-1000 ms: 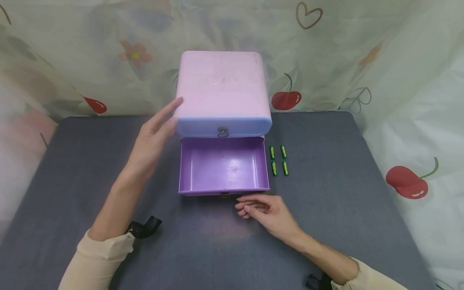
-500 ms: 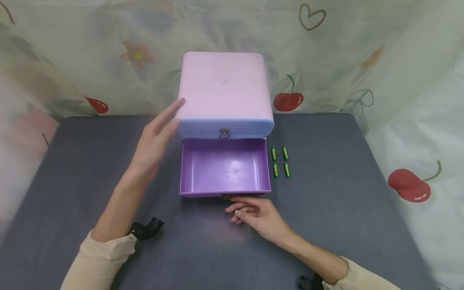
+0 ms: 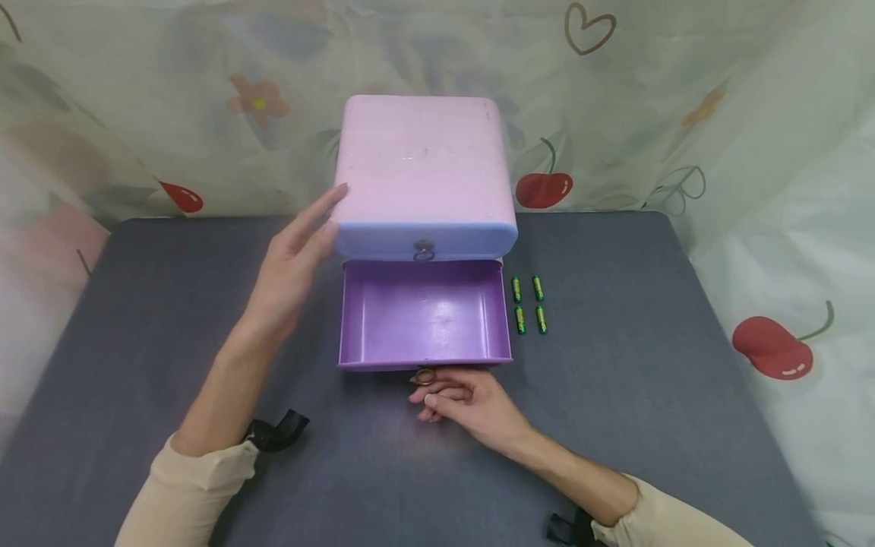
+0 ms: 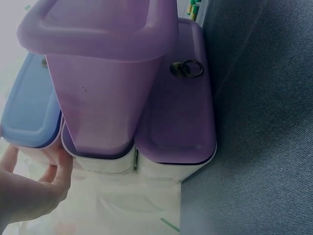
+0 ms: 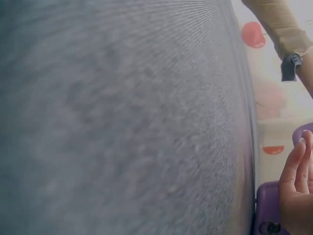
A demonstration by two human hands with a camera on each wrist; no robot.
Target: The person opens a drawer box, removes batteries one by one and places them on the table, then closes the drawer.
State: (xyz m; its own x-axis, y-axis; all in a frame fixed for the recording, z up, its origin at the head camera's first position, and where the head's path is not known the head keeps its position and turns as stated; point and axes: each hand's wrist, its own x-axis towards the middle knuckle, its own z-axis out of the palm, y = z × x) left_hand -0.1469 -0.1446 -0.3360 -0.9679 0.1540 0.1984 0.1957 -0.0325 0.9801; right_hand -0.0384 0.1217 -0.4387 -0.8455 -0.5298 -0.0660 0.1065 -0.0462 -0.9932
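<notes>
A small drawer cabinet [image 3: 424, 159] with a pink top stands at the back of the table. Its blue upper drawer [image 3: 383, 241] is closed, while the purple middle drawer [image 3: 390, 315] is pulled out, with nothing visible inside. Another purple drawer [image 4: 178, 117], closed, shows below it in the left wrist view. My left hand [image 3: 280, 273] rests against the cabinet's left side, fingers extended. Just under the middle drawer's front, my right hand [image 3: 478, 403] has its fingers loosely bent, the index finger at the ring pull [image 3: 424, 376]. Whether the finger goes through the ring is unclear.
Several small green batteries [image 3: 521, 320] lie in two rows right of the open drawer. A grey cloth [image 3: 642, 365] covers the table. Behind and beside it hangs a patterned curtain [image 3: 437, 45].
My right hand has slid left along the drawer front to the ring pull, which now shows raised at the fingers. The left hand stays on the cabinet; the drawer has not visibly moved.
</notes>
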